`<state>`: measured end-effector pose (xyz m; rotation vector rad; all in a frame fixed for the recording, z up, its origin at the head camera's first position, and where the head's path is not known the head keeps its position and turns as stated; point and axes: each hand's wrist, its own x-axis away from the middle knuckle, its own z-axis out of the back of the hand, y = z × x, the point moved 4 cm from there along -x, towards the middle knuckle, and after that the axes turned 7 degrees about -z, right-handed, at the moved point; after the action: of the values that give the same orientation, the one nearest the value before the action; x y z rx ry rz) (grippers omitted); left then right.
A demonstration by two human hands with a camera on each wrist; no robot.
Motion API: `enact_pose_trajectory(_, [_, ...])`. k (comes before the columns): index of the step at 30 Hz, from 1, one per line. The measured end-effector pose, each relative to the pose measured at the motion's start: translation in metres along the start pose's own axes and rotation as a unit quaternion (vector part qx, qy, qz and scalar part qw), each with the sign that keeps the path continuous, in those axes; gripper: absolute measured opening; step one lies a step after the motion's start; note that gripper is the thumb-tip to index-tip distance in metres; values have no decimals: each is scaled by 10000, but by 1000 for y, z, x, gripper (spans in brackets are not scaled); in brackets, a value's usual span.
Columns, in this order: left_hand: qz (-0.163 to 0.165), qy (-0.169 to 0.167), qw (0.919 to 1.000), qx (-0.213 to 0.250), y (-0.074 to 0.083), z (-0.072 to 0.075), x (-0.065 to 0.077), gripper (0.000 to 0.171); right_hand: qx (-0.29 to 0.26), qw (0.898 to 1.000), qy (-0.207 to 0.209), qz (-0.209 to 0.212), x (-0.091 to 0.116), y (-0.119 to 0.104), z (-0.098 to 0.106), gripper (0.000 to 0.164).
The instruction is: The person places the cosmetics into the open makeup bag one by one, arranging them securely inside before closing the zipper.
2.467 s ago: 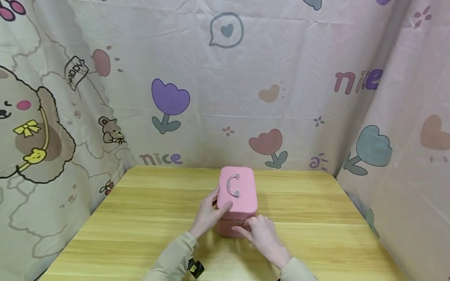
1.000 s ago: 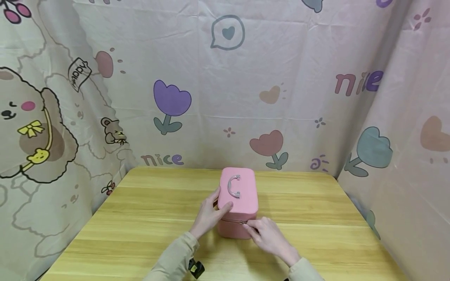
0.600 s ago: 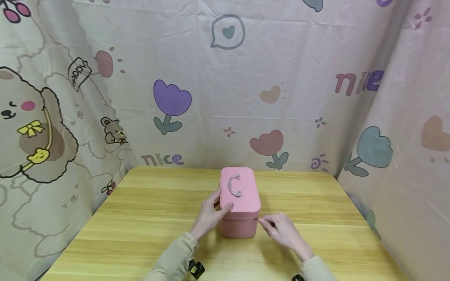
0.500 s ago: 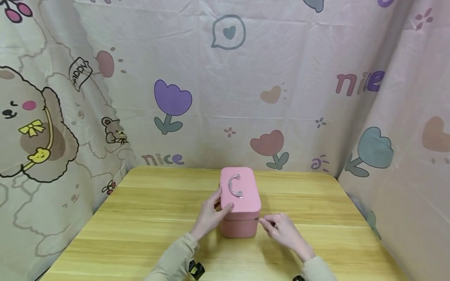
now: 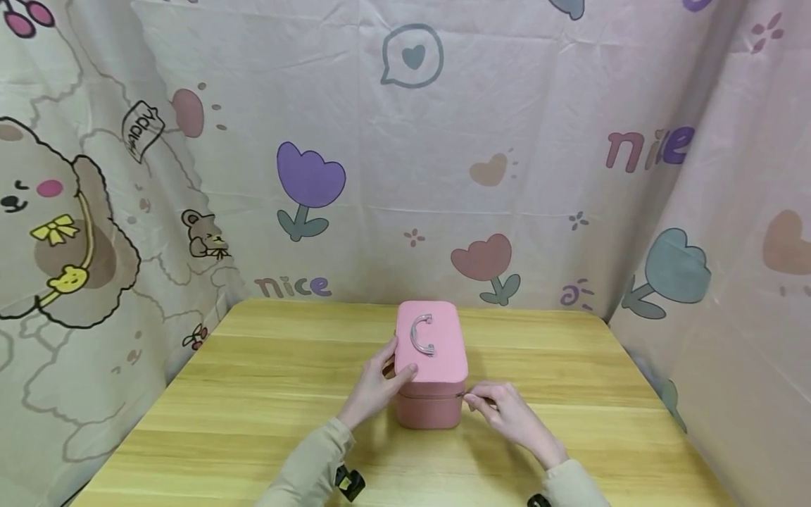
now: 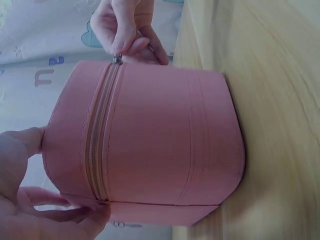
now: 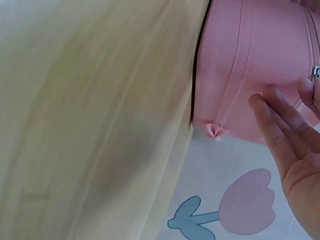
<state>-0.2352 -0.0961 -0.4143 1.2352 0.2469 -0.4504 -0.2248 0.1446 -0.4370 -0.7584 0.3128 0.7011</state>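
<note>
A pink vanity case (image 5: 434,412) stands upright on the table, lid down, its silver carry handle (image 5: 413,334) on top. My left hand (image 5: 370,389) grips the lid's near left part, thumb on top and fingers down the side. At the right front corner my right hand (image 5: 510,417) pinches the zipper pull, its other fingers lying along the case wall in the right wrist view. The metal zipper slider (image 6: 116,60) sits at that corner, with the zipper track (image 6: 94,145) running across the front in the left wrist view.
The wooden table (image 5: 285,366) spreads out on both sides of the case. A patterned curtain (image 5: 380,176) hangs behind it and at both sides. A small pink bow (image 7: 215,131) is fixed low on the case. A black wrist device (image 5: 350,484) shows below the left sleeve.
My right hand has drawn the zipper pull rightward from the front middle to the right corner, then barely moved. The left hand keeps its grip; the case shifted slightly.
</note>
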Motion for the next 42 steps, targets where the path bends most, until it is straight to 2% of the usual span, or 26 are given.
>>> enact_pose_trajectory(3, [180,6,9997,170,-3,5,-1,70,-11,9994,48,338,-2,-5,-5,23])
enact_pose_trajectory(5, [244,86,9996,120,-4,9,-1,67,-8,9985,75,537,-4,-10,-9,22])
enact_pose_trajectory(9, [182,443,9980,-419,-2,15,0,57,49,9969,102,775,-9,-20,-16,21])
enact_pose_trajectory(12, [80,718,9920,-1033,2,16,1,51,19,9971,50,756,-13,-27,-21,18])
enact_pose_trajectory(15, [136,831,9853,-1483,5,13,4,60,50,9980,-10,624,-15,-34,-26,15])
enact_pose_trajectory(18, [349,844,9819,-1661,5,8,6,79,204,9986,-9,488,-17,-40,-32,16])
enact_pose_trajectory(23, [515,780,9798,-1768,2,6,5,91,575,9980,79,266,-19,-44,-39,17])
enact_pose_trajectory(31, [602,559,9812,-1744,0,8,3,91,948,9953,177,97,-17,-45,-41,13])
enact_pose_trajectory(42, [679,545,9822,-1665,0,8,3,91,1050,9942,210,54,-14,-45,-41,14])
